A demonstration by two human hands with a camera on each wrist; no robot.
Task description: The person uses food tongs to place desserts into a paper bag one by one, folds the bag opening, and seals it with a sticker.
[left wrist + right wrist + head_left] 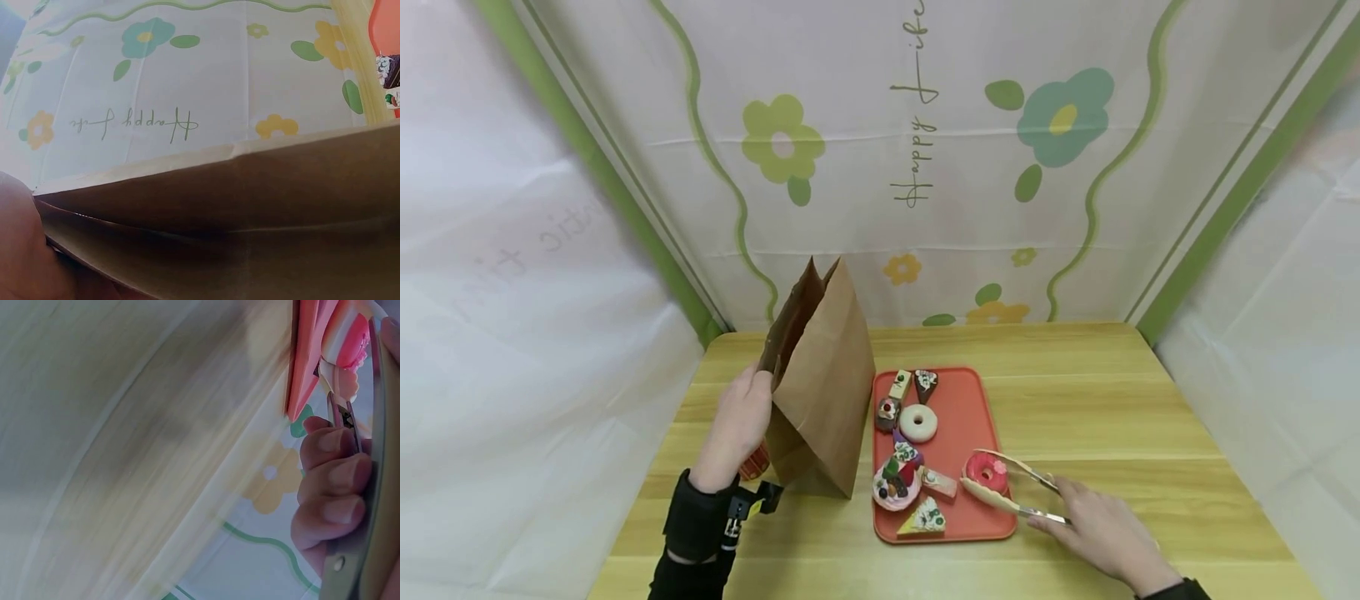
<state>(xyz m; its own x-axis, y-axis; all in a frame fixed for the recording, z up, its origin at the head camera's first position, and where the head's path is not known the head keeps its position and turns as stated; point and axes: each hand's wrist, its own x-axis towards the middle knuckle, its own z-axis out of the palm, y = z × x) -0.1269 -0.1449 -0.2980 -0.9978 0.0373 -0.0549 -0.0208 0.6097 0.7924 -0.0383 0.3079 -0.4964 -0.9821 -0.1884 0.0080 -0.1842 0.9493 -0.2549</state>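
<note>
Holding a brown paper bag (837, 379) by its rim with the left hand (745, 421), just beyond the 9 o'clock edge of a red tray (958, 417). Gripping tongs (1015, 507) in the right hand (1101, 529), with 2 arms around a pink donut (977, 472) at 4 o'clock on the tray; cannot tell how firmly. Could lose the donut sideways by squeezing off-centre or lifting with too light a pinch. Might nudge the small pink cake (937, 482) at the donut's 9 o'clock, near the lower tip. Could also topple or crumple the bag by tugging 1 side, or bump its narrow mouth.
</note>
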